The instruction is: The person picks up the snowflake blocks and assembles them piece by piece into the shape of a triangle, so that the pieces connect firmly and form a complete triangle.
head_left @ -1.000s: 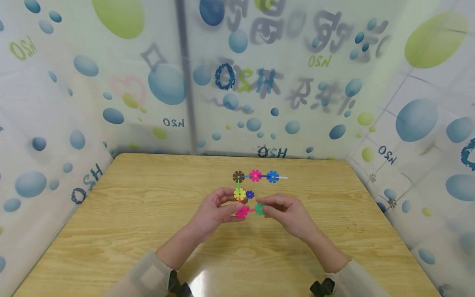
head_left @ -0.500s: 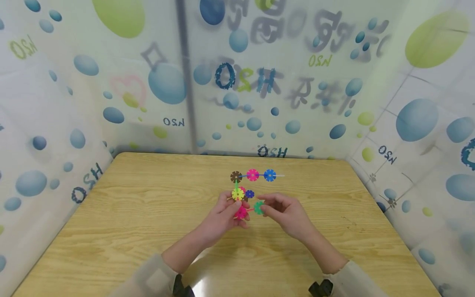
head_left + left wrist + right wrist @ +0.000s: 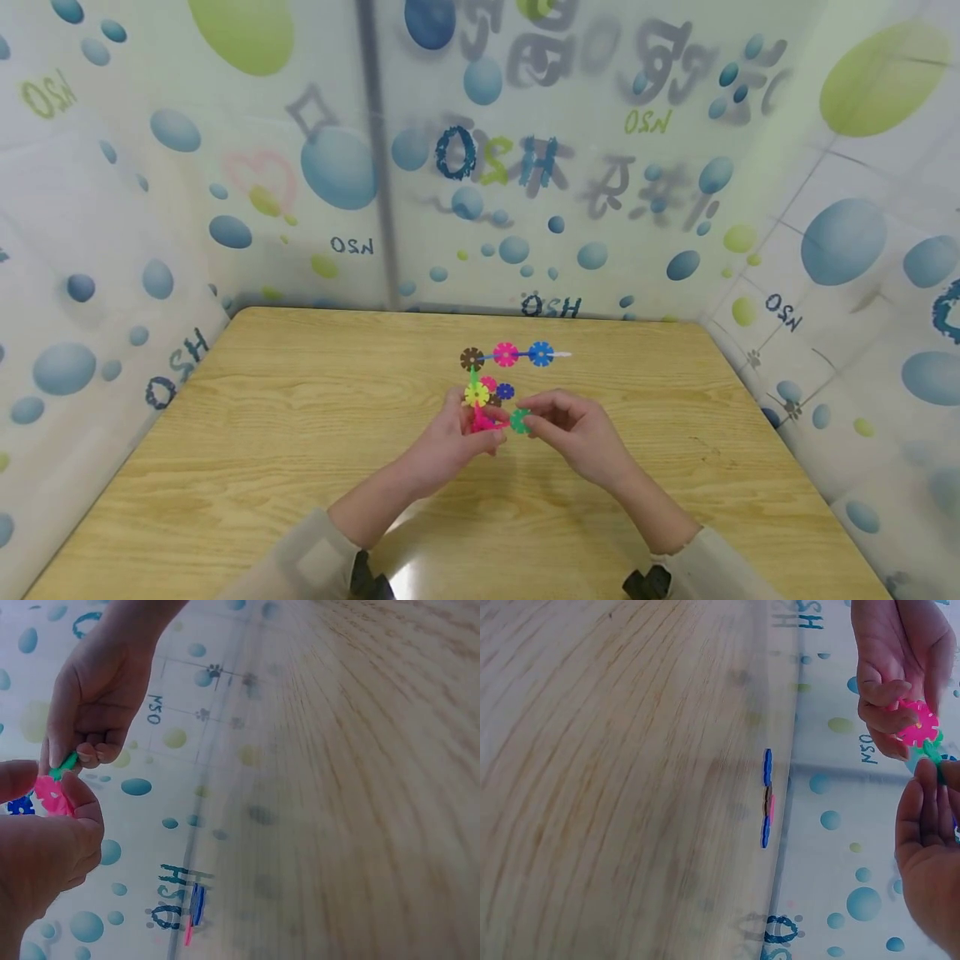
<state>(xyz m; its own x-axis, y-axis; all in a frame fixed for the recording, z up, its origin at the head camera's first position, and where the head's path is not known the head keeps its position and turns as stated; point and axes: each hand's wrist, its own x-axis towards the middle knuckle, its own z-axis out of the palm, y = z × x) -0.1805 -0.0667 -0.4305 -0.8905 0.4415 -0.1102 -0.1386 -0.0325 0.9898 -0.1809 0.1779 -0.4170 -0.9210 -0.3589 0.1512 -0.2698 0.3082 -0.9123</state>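
Observation:
My left hand [image 3: 442, 446] grips a pink snowflake disc [image 3: 919, 724] at the lower end of a chain of slotted plastic discs. My right hand [image 3: 576, 429] pinches a green disc [image 3: 520, 420] by its right side; this green disc meets the pink one at its edge. Upward from the pink disc, the chain goes through a yellow disc [image 3: 476, 394] to a brown disc [image 3: 472, 359]. From there it runs right through another pink disc [image 3: 506, 354] and a blue disc [image 3: 542, 354] to a white disc [image 3: 562, 355] seen edge-on. Left fingers partly cover the gripped disc.
Behind the hands, a few loose discs lie on the wooden table [image 3: 300, 400]: a dark blue disc [image 3: 506, 391], a pink disc [image 3: 489, 383] and a brown disc [image 3: 494, 401]. A printed curtain [image 3: 285, 208] surrounds the table's back and sides.
The chain has shifted slightly left, and the gripped pink disc has turned more edge-on. My left hand has moved a little right, its thumb now lower. The right hand keeps its pinch on the green disc.

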